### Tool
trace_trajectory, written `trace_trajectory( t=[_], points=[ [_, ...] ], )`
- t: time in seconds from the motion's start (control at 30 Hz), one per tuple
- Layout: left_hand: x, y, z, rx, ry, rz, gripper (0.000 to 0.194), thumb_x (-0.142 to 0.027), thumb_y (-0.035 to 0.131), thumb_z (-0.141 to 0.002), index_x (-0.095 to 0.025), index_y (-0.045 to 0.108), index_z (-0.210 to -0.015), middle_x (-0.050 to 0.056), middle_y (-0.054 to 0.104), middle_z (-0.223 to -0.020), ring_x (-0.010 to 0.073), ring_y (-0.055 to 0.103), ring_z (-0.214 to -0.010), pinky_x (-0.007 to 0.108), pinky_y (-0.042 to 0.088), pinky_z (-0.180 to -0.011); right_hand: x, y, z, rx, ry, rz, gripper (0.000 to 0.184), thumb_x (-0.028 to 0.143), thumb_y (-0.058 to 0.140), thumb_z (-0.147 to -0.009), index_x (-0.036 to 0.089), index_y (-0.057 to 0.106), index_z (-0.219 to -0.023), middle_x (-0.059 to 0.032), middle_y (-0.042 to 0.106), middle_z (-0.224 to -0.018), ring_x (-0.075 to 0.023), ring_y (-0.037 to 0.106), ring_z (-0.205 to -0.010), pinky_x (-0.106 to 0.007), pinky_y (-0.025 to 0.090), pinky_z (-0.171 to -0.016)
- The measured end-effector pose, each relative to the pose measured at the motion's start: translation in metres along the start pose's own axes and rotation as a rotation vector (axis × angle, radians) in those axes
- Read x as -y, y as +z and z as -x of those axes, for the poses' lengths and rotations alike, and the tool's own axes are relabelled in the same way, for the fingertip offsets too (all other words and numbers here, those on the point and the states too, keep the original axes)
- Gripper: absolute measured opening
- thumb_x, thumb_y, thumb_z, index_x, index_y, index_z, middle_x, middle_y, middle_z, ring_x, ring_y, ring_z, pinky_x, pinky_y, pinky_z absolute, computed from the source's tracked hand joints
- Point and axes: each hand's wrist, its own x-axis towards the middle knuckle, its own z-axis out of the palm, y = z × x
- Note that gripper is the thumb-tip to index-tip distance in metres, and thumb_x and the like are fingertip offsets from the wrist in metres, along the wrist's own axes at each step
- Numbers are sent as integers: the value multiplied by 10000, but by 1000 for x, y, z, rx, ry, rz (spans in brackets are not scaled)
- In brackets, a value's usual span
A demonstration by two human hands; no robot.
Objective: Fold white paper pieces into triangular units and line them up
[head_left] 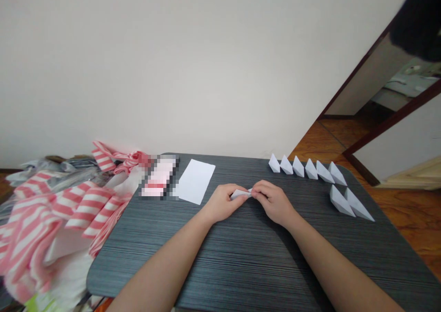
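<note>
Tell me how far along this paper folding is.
Eight folded paper shapes look done, lined up on the right of the table. In hand, the left hand and right hand pinch a partly folded paper. Left: one flat white sheet, still unfolded.

No text, label, brand, number or sign can be read anywhere in this view. The only spot that might carry print is a pink-and-white packet point(159, 176) lying on the dark table, and it is covered by a pixelated mosaic, so anything on it is unreadable.
</note>
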Motion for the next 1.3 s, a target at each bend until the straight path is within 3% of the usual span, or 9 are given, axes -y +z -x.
trace_trajectory(
  t=[0.27, 0.47, 0.67, 0.8, 0.9, 1.1, 1.3],
  points=[
    [1, -1, -1, -13, -135, 38, 412, -380, 565, -774, -190, 573, -1139, 38, 675, -891, 127, 585, -673, 231, 437, -632, 2, 3, 0, 63, -34, 15, 147, 154, 474, -869, 190, 593, -789, -43, 574, -833, -162, 550, -799, -284, 431, -727],
    [4, -1, 0, 36, -119, 27, 285, -385, 499, -813, -164, 660, -895, 28, 665, -757, 130, 577, -660, 223, 416, -612, 4, 4, 0, 30, -6, 4, 125, 175, 470, -873, 200, 592, -880, -41, 574, -825, -165, 547, -784, -291, 426, -716],
    [9, 1, 0, 13, -170, 123, 289, -391, 481, -822, -150, 633, -871, 21, 635, -664, 120, 562, -596, 215, 407, -565, -2, 11, 4, -23, 132, -98, 270, 222, 497, -859, 198, 505, -1128, -27, 587, -827, -146, 559, -703, -264, 438, -647],
    [11, 2, -1, -16, -186, 202, 284, -395, 485, -819, -147, 619, -857, 27, 635, -676, 120, 571, -601, 213, 415, -563, -2, 9, 3, 31, 206, -85, 141, 275, 504, -859, 188, 598, -919, -6, 594, -717, -130, 552, -620, -241, 418, -583],
    [11, 3, -1, -20, -198, 222, 286, -402, 505, -806, -145, 617, -862, 29, 637, -678, 126, 580, -609, 213, 420, -558, 2, 6, 2, 90, 219, -92, 206, 270, 470, -875, 179, 602, -746, 15, 566, -604, -109, 524, -536, -223, 391, -537],
    [7, 0, -1, -4, -180, 169, 302, -397, 541, -782, -151, 652, -918, 48, 671, -796, 143, 603, -681, 226, 442, -611, 9, 2, 1, 102, 207, -124, 218, 251, 464, -874, 171, 600, -723, 12, 586, -600, -108, 546, -543, -216, 401, -548],
    [2, -1, -1, 57, -152, 216, 316, -372, 489, -818, -124, 682, -793, 62, 682, -757, 149, 609, -693, 226, 451, -631, 8, 3, 2, 120, 175, -114, 224, 268, 475, -873, 172, 630, -743, -6, 618, -631, -123, 564, -569, -233, 423, -573]
  ],
)
